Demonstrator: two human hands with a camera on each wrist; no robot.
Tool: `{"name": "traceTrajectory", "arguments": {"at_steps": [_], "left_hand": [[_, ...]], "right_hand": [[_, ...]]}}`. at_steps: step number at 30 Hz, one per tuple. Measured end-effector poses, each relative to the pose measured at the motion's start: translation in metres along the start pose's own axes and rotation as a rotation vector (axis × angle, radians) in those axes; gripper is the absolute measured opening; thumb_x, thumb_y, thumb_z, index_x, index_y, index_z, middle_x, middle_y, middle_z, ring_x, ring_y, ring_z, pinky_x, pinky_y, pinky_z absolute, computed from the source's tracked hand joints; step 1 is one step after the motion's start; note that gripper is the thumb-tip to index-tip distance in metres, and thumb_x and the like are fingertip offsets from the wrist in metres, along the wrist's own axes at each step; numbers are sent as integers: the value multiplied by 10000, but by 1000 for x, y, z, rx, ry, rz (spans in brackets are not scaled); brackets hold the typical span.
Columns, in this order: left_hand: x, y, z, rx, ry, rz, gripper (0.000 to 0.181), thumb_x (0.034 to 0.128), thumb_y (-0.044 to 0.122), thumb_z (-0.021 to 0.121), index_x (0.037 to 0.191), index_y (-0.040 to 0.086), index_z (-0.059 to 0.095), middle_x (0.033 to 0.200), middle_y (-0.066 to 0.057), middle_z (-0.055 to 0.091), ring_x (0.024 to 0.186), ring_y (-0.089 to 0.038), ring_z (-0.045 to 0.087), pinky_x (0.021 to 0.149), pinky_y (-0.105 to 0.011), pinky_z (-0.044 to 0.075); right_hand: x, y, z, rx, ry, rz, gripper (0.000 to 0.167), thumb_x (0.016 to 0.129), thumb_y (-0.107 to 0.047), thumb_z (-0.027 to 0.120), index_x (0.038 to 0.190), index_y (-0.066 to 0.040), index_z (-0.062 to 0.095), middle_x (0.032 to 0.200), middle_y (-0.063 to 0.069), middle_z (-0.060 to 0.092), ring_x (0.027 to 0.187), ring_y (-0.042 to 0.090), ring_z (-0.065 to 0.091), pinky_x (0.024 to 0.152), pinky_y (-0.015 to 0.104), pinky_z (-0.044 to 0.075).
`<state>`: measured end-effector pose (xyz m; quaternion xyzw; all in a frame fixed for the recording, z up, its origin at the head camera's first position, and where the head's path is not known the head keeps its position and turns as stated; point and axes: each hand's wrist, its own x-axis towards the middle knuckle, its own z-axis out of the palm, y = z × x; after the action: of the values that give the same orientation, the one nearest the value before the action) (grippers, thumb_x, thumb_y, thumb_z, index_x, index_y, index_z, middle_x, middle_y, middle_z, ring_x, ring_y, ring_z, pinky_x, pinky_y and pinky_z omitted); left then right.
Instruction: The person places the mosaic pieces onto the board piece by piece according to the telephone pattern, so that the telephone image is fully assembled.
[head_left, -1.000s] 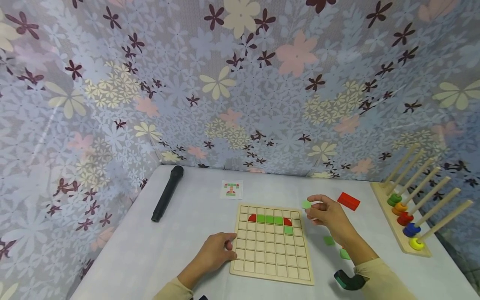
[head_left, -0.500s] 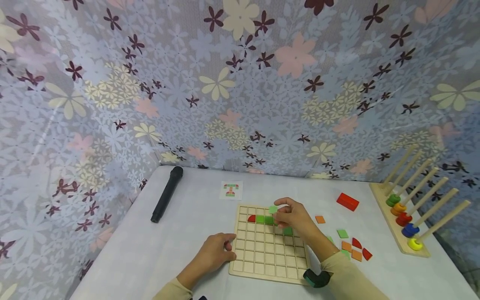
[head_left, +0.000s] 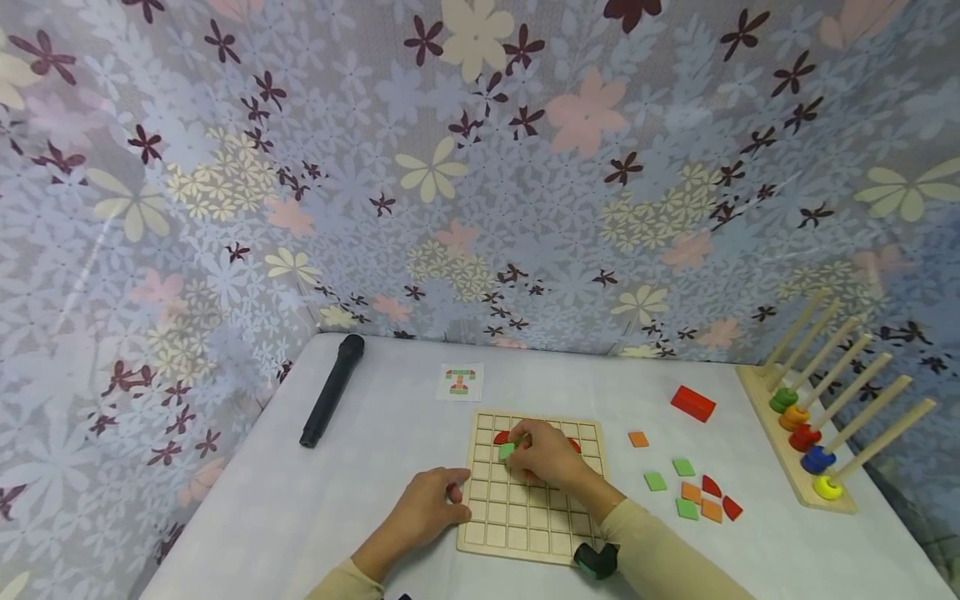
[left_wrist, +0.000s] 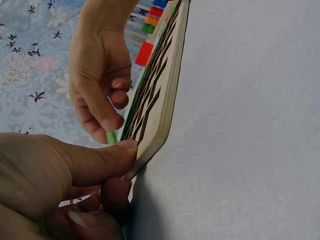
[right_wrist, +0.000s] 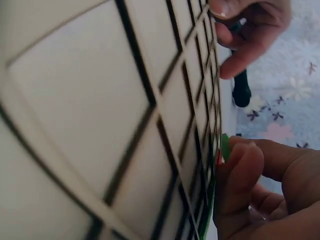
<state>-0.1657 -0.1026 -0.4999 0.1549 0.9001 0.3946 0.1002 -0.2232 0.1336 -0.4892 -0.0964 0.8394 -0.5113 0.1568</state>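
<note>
One square green tile (head_left: 507, 451) faces me, my right hand (head_left: 551, 456) pinching it. My left hand (head_left: 427, 505) grips the grid board (head_left: 517, 514)'s left edge.

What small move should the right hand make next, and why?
Probably press the green tile into the cell just below the left red piece: the right hand pinches it about there, the printed card seems to show green beneath that red corner, and the left hand grips the grid board.

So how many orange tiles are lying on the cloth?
3: one orange tile lies alone, between the board and red block; another and a third lie together among green tiles and red tiles. The right sleeve could hide more.
</note>
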Motion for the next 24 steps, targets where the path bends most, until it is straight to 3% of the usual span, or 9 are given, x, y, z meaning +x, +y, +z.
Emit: {"name": "traceTrajectory", "arguments": {"at_steps": [6, 12, 19, 24], "left_hand": [[0, 0, 1, -3, -4, 2, 589, 772, 103, 817, 1312, -54, 645, 795, 64, 563, 739, -66, 479, 745, -283, 411], [1, 0, 1, -5, 0, -5, 597, 767, 101, 817, 1317, -52, 642, 802, 50, 566, 732, -80, 478, 709, -282, 402], [2, -1, 3, 6, -9, -5, 601, 766, 111, 821, 1317, -50, 642, 805, 61, 564, 741, -79, 484, 716, -282, 405], [1, -1, 3, 18, 2, -14, 601, 765, 104, 827, 1318, -45, 644, 801, 64, 561, 752, -86, 487, 736, -295, 408]], "right_hand": [[1, -3, 10, -196, 34, -54, 258, 857, -49, 710, 1096, -5, 623, 663, 21, 625, 429, 124, 520, 501, 299, 460], [2, -3, 14, -248, 67, -59, 264, 828, -27, 676, 1088, -23, 631, 688, -7, 624, 418, 118, 499, 493, 297, 440], [-2, -4, 10, -174, 61, -30, 270, 861, -50, 696, 1122, -28, 630, 718, 21, 608, 479, 153, 546, 500, 306, 473], [-8, -3, -13, -83, 34, -49, 266, 926, -82, 679, 1180, -20, 631, 819, 64, 616, 592, 222, 602, 523, 315, 469]]}}
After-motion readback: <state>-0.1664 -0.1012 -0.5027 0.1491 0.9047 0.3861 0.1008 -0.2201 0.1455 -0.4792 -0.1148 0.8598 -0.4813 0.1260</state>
